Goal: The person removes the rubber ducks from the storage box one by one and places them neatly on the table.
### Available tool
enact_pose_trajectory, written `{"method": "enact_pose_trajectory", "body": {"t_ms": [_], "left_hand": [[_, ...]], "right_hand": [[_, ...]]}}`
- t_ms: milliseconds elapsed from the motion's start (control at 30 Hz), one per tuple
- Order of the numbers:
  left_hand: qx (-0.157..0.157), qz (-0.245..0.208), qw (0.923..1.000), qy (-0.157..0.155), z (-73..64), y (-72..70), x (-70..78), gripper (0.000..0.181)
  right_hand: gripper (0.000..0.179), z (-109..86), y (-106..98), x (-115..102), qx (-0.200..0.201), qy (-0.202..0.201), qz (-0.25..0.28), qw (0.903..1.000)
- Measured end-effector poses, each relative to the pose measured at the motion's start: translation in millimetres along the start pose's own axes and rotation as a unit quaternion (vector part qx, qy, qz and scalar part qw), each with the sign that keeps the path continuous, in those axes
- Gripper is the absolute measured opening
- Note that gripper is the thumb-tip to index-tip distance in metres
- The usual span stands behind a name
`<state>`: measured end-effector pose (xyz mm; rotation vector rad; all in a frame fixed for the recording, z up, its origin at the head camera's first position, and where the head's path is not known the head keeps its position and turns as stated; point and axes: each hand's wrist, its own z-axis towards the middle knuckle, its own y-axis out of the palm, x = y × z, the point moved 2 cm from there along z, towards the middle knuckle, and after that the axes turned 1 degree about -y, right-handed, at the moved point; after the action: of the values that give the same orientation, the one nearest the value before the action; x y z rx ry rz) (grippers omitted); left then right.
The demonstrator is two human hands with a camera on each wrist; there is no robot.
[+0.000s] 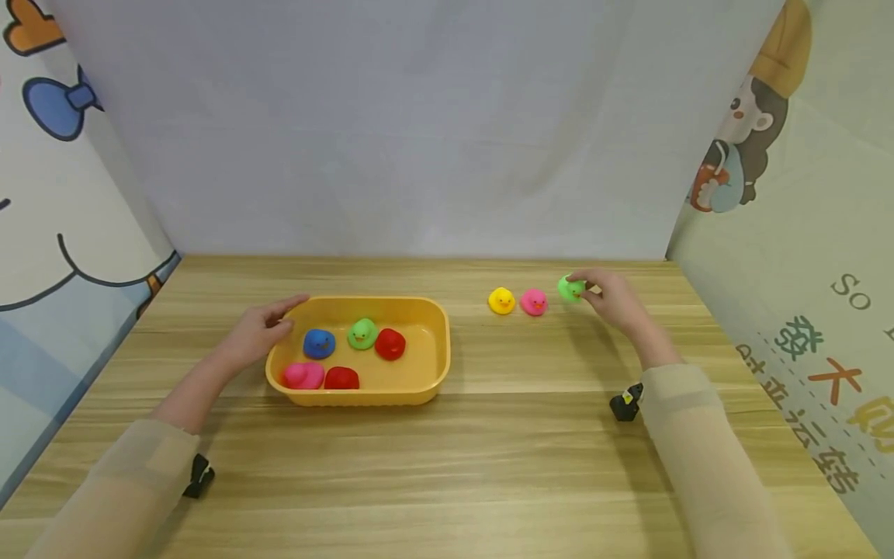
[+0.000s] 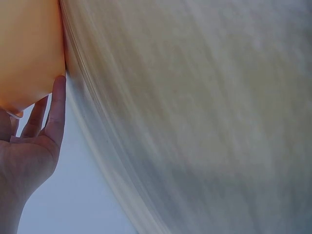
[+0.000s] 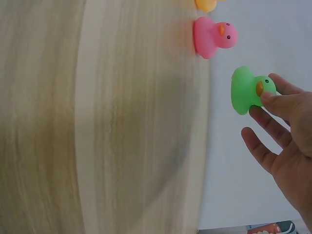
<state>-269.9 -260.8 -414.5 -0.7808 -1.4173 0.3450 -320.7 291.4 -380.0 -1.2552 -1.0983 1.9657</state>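
My right hand pinches a light green rubber duck between thumb and fingertips, above the table's far right part. In the right wrist view its orange beak shows beside the thumb, and two lower fingers are spread away. Left of it, a pink duck and a yellow duck stand side by side. My left hand rests at the left end of a yellow plastic basin, fairly straight fingers touching its outer wall. Inside lie a blue duck, a green duck, another pink duck and two red ones.
The wood-grain table ends at a pale cloth backdrop. Printed cloths hang left and right. A small black object is by the right sleeve, another by the left.
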Motion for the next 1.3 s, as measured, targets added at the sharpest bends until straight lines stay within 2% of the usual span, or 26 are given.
{"method": "enact_pose_trajectory", "body": {"t_ms": [433, 700, 1300], "left_hand": [[0.001, 0.019, 0.9997, -0.017, -1.5, 0.5, 4.2, 0.048], [-0.002, 0.006, 0.9998, -0.021, -2.1, 1.0, 5.8, 0.048], [-0.001, 0.002, 0.9998, -0.019, -3.2, 0.2, 5.5, 0.048]], "right_hand": [[0.029, 0.6, 14, 9, -0.02, 0.011, 0.003, 0.9997], [0.03, 0.4, 22, 14, -0.034, 0.029, 0.011, 0.9989], [0.029, 1.9, 23, 16, -0.057, 0.055, 0.011, 0.9968]]}}
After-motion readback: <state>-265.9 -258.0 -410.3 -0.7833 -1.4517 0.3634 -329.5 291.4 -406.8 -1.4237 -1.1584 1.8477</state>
